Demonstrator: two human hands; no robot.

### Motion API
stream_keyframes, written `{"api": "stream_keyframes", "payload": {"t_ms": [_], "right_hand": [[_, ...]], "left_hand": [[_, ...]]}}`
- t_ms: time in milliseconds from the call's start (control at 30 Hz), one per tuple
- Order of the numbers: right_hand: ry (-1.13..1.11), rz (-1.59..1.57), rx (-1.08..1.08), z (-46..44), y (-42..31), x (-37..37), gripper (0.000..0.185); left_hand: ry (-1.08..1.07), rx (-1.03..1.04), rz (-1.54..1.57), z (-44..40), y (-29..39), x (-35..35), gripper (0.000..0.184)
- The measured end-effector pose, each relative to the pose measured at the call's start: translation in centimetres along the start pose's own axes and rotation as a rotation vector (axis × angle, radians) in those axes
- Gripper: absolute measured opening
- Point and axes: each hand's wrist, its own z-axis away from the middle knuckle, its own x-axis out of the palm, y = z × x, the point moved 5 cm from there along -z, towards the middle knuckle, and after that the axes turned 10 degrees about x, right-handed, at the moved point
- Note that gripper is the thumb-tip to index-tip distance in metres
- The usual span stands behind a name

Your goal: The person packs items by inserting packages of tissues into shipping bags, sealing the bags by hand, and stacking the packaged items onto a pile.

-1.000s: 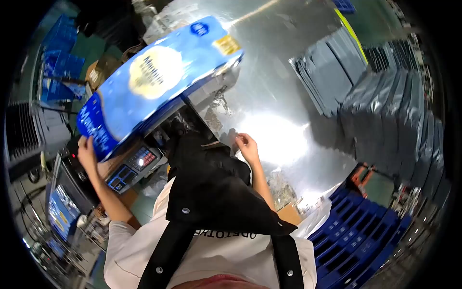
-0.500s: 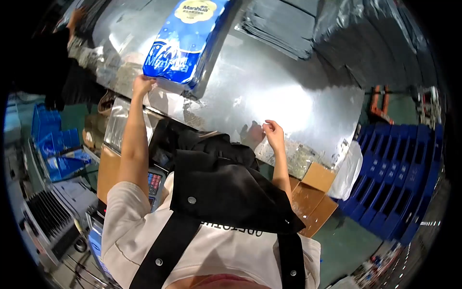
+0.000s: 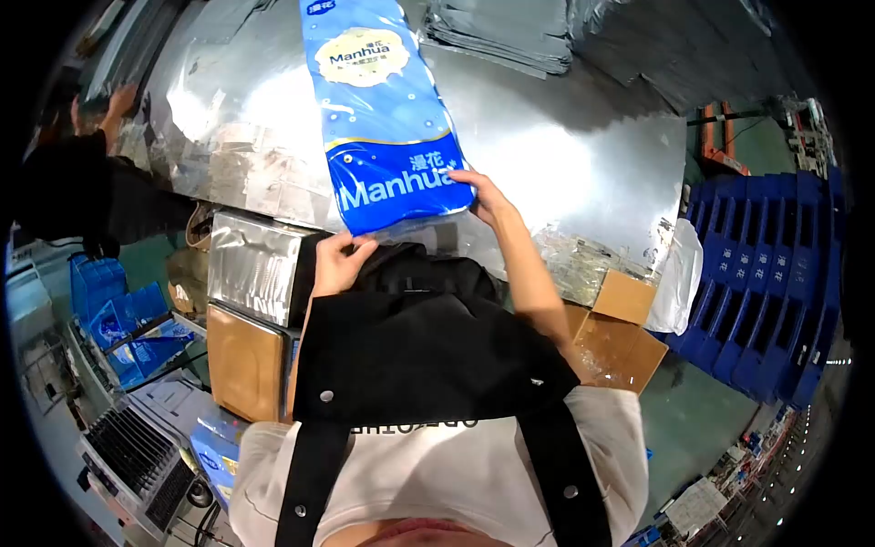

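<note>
A long blue plastic-wrapped pack [image 3: 383, 118] marked Manhua lies on the metal table, its near end towards me. My right hand [image 3: 488, 199] grips the near right corner of the pack, thumb on top and the other fingers underneath or out of sight. At the near left corner, my left hand [image 3: 337, 263] is closed with its fingertips against the lower edge of the pack. What part of the wrap sits between those fingers is hard to make out.
Stacked grey plastic bags [image 3: 501, 36] lie at the table's far side. Blue slatted pallets [image 3: 756, 283] stand at right, beside an open cardboard box [image 3: 624, 342]. Another person's hand [image 3: 117, 102] shows at far left. A metal-topped box [image 3: 251, 264] stands near left.
The pack has come nearer and swung round to point more straight at me. My right hand has moved from beside it onto its right corner; my left hand has come down and right.
</note>
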Motion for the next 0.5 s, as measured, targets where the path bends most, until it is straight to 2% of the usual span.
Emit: {"api": "stream_keyframes", "payload": {"t_ms": [33, 67, 100, 167, 233, 300, 367, 433, 500], "right_hand": [[-0.099, -0.077, 0.031, 0.9, -0.1, 1.0, 0.071], [-0.082, -0.11, -0.007, 1.9, -0.2, 1.9, 0.068], [-0.062, -0.137, -0.046, 3.2, -0.7, 2.8, 0.066], [0.112, 0.085, -0.082, 4.8, -1.5, 3.6, 0.078], [0.055, 0.23, -0.057, 7.1, -2.0, 4.8, 0.098], [0.087, 0.338, -0.271, 10.6, -2.9, 5.9, 0.097], [0.276, 0.657, -0.434, 13.6, -3.2, 4.8, 0.096], [0.378, 0.718, -0.393, 16.6, -4.4, 5.1, 0.095], [0.422, 0.666, -0.371, 17.9, -4.5, 3.9, 0.092]], "left_hand": [[0.014, -0.002, 0.012, 0.4, 0.7, -1.1, 0.009], [0.11, -0.029, 0.148, 0.5, 1.3, -2.7, 0.014], [0.198, 0.2, 0.508, 0.5, -1.6, -4.8, 0.023], [0.493, 0.078, 0.618, -2.0, -5.6, -7.7, 0.032], [0.323, -0.317, 0.764, -6.6, -6.2, -3.4, 0.047], [0.046, -0.372, 1.255, -9.2, -0.9, 1.2, 0.059], [-0.068, -0.386, 1.305, -12.2, -3.5, 3.0, 0.062], [-0.034, -0.305, 1.394, -13.8, -2.5, 5.2, 0.057], [-0.054, -0.354, 1.32, -15.7, -1.6, 7.0, 0.055]]}}
